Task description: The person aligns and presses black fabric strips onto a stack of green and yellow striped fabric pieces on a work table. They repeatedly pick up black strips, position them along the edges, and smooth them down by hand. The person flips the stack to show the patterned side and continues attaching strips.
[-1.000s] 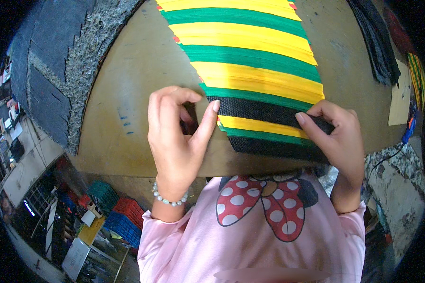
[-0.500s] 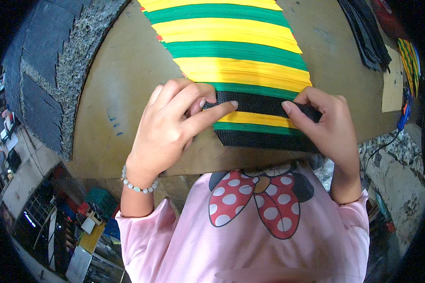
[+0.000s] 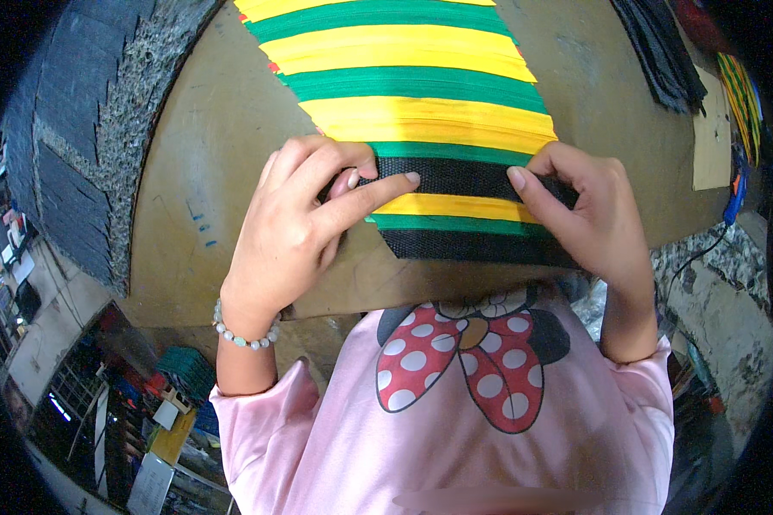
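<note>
A spread of overlapping strips in yellow, green and black bands lies on a brown board. My left hand pinches the left end of a black mesh strip, its forefinger laid along the strip's top. The strip's right end is gripped by my right hand, thumb on top. Below it lie a yellow band, a green band and another black mesh strip at the board's near edge.
A stack of dark strips lies at the back right, beside a tan card and coloured pieces. Grey speckled and dark slabs curve along the left. Crates and clutter sit on the floor at lower left.
My left hand has turned and reached further right along the black strip, forefinger stretched out. Both hands and the striped spread sit slightly lower in the view.
</note>
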Demonstrator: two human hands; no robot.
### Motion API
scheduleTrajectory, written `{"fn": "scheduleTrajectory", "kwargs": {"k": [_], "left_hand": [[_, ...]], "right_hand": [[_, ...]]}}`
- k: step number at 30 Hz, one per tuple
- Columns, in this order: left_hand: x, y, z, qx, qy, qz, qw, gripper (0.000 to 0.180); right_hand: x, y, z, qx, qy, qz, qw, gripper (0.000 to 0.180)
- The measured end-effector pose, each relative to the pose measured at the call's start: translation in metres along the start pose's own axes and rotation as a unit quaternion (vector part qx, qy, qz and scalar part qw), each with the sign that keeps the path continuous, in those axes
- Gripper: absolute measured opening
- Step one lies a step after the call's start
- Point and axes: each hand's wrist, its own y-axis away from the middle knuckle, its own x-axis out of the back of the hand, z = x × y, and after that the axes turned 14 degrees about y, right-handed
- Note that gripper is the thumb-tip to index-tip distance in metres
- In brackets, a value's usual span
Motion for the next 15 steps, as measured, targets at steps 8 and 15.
{"fn": "scheduleTrajectory", "kwargs": {"k": [8,15], "left_hand": [[-0.0009,0.0006,0.0018,0.009,-0.006,-0.006,1.000,0.042],[-0.0016,0.0028,0.0012,0.009,-0.007,0.004,1.000,0.041]], "right_hand": [[-0.0017,-0.0009,0.0043,0.028,0.010,0.009,1.000,0.024],[-0.0088,-0.0009,0.0070,0.051,0.030,0.040,0.997,0.023]]}}
